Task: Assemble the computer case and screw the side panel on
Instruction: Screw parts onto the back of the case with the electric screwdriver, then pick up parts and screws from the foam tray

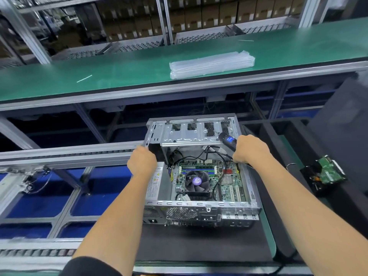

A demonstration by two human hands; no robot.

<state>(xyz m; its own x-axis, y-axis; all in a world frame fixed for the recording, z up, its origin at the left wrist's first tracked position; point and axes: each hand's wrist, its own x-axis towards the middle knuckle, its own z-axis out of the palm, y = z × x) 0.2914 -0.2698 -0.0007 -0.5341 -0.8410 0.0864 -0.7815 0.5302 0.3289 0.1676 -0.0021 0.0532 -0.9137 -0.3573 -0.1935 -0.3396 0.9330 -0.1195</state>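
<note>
**Now both my hands are at the open case**

So the case (201,176) lies on its side on a black mat (199,244), low in the middle of the frame. Its open side faces up, so I can see right in. A round fan (197,182) sits in the middle, on a green board (227,184). Black wires (217,182) loop over the board. A grey box with a label (156,183) fills the left part of the case.

My left hand (141,163) is at the far left corner of the case. The fingers curl over the edge of the metal cage (191,132) there and hold it.

My right hand (251,149) is at the far right corner. It grips a black driver (227,138) with a blue label. The tip of the driver points up and left at the cage and looks like it is touching it.

A green drive (326,172) lies on the right, apart from the case. A dark panel (342,124) fills the right edge of the frame, above the drive. A clear bag (212,64) rests on the long green belt (99,76) across the top. Brown boxes (199,14) stand in rows at the very top.
</note>
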